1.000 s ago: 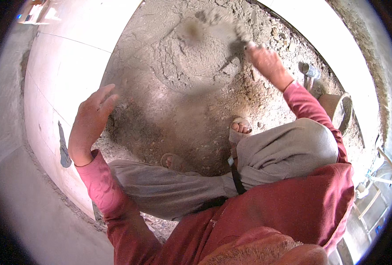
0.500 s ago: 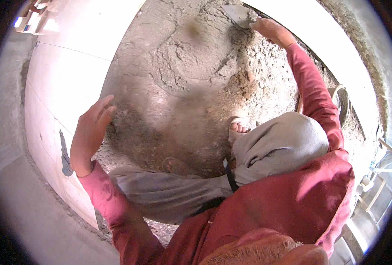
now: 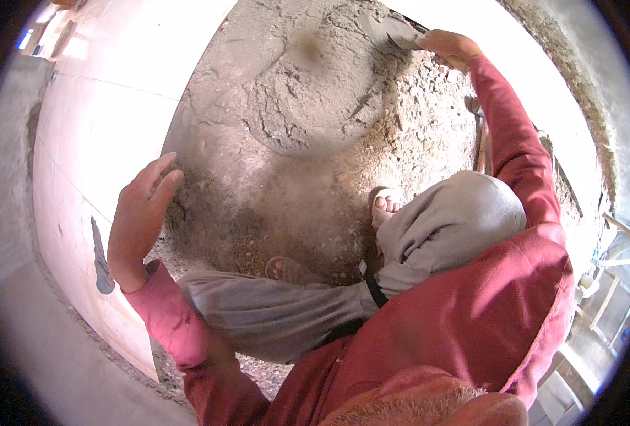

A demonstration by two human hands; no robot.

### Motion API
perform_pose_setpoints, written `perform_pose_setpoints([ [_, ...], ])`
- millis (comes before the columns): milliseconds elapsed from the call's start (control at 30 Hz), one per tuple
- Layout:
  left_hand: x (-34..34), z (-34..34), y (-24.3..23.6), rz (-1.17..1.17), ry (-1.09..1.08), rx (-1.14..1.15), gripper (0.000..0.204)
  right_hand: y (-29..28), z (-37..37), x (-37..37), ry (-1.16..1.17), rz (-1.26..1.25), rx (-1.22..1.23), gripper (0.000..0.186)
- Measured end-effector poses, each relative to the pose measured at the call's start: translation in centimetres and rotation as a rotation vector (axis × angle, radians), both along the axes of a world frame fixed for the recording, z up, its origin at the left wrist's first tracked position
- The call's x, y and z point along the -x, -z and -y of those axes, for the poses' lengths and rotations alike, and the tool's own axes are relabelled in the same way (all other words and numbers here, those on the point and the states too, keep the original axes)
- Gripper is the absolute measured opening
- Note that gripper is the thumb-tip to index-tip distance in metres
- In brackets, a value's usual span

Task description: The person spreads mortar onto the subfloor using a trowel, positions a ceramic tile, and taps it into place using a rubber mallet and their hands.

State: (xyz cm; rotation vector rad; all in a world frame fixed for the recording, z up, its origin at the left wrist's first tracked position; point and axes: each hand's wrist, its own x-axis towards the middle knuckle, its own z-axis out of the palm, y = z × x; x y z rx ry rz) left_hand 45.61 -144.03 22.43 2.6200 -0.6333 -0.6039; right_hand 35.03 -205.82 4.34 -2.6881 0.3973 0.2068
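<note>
The right hand (image 3: 451,48) clasped the trowel (image 3: 403,35), best angled low into the mortar (image 3: 322,78) left of the grip; the left hand (image 3: 139,221) was loosely spread.

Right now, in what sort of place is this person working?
Probably a construction or renovation site: a grey, mortar-like mix lies on rubbly ground between pale slabs, and the right hand holds a trowel.
</note>
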Motion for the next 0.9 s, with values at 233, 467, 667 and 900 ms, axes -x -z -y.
perform_pose_setpoints([
  [233, 1.4, -2.3, -0.8, -0.065, -0.072, -0.029, 0.041, -1.2, -0.5, 1.3, 0.528, 0.043, -0.718, 0.035],
  [467, 0.3, 0.2, 0.7, -0.108, -0.001, 0.005, 0.04, 4.6, -7.9, -8.3, 0.535, -0.009, -1.239, 0.034],
  [667, -0.6, 2.0, 1.0, -0.089, 0.019, -0.076, 0.041, -1.6, -11.3, -7.3, -0.13, -0.127, -0.007, 0.052],
  [900, -1.7, 2.3, 2.4, -0.091, 0.048, -0.076, 0.042, 7.1, -3.0, -9.2, -0.356, 0.091, 0.756, 0.047],
])
